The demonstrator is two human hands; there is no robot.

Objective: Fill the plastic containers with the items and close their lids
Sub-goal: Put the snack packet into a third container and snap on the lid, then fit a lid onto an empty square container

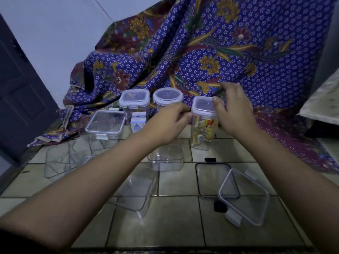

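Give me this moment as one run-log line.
step: closing lid | left hand and right hand: on lid of tall container holding packets | open: empty containers | loose lids on floor

A room in a home is shown, with the work laid out low on a tiled floor [176, 213] of pale square tiles. A purple floral batik cloth [229, 52] is draped across the back. A dark panelled door [20, 99] is seen at the left against a plain white wall [55, 33]. Household plastic food containers [166, 158] are spread over the tiles.
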